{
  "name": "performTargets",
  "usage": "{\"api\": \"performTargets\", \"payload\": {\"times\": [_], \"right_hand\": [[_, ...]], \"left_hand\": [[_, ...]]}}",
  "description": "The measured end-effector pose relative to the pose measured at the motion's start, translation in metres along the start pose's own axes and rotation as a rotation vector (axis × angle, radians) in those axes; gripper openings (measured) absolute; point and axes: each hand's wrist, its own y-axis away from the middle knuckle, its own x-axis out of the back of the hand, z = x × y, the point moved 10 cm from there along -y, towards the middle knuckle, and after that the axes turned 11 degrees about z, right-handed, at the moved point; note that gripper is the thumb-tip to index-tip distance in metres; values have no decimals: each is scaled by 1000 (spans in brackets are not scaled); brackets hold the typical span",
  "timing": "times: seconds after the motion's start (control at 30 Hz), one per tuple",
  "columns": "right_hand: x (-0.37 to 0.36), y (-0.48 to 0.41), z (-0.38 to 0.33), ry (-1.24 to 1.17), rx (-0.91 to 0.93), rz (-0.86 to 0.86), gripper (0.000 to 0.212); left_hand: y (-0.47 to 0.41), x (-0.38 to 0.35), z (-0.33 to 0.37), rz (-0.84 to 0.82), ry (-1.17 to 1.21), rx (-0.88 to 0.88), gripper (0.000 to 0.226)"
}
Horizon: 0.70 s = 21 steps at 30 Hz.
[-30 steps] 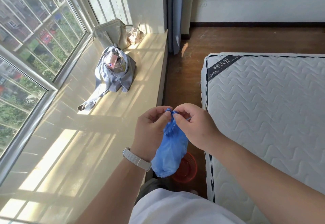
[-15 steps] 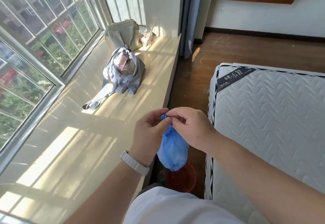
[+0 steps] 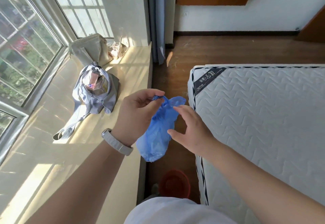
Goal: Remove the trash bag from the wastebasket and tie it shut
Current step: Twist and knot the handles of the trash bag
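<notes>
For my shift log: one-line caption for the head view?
Left hand pinches the blue trash bag at its neck above the red wastebasket; right hand open beside it.

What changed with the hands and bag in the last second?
The right hand let go of the blue bag's neck and opened, drawing back beside it. The left hand still pinches the top, bag hanging above the red wastebasket.

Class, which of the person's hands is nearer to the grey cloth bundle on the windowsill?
Left. The left hand pinches the blue trash bag beside the grey cloth bundle; the right hand is beyond the bag, by the mattress.
</notes>
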Motion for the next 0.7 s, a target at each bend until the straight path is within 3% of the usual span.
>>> {"api": "performTargets", "payload": {"times": [0.23, 0.5, 0.7], "right_hand": [[4, -20, 3, 109, -53, 80, 85], [-8, -32, 5, 212, -64, 180, 28], [-18, -40, -1, 200, -87, 224, 22]], "left_hand": [[-23, -26, -2, -173, 108, -5, 15], [-36, -43, -20, -346, 258, 63, 19], [-53, -30, -22, -375, 315, 79, 23]]}}
